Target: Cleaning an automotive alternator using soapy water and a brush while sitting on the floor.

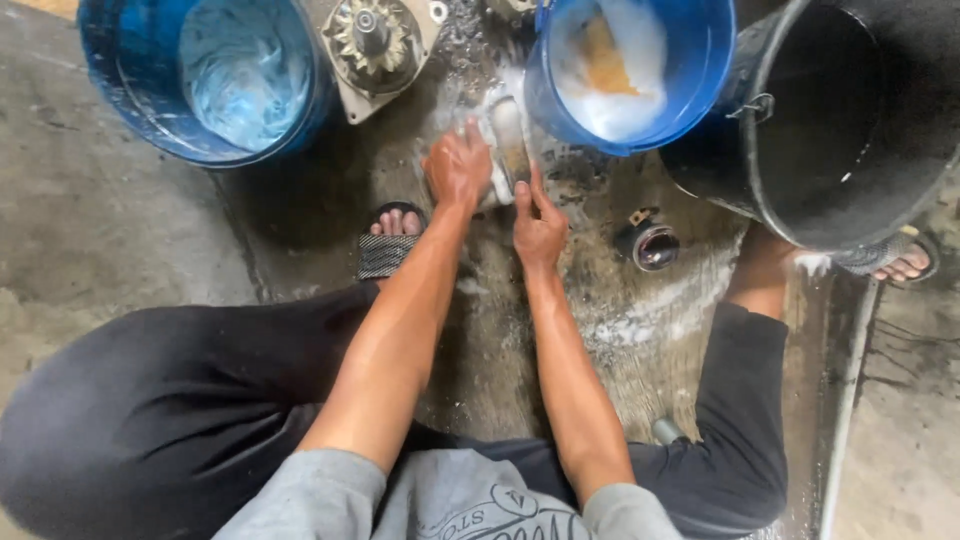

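Right now your left hand presses, fingers together, on a soapy part lying on the wet floor between two blue buckets, while your right hand grips the brush across it. Suds could let it skid from under you. A small black part lies near your foot, easy to kick.

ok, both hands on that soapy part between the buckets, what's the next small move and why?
Probably another short scrub stroke along the soapy part. The left hand presses on it, the right hand steadies its near edge, and foam covers it and the wet floor. The blue bucket of suds sits right beside it.
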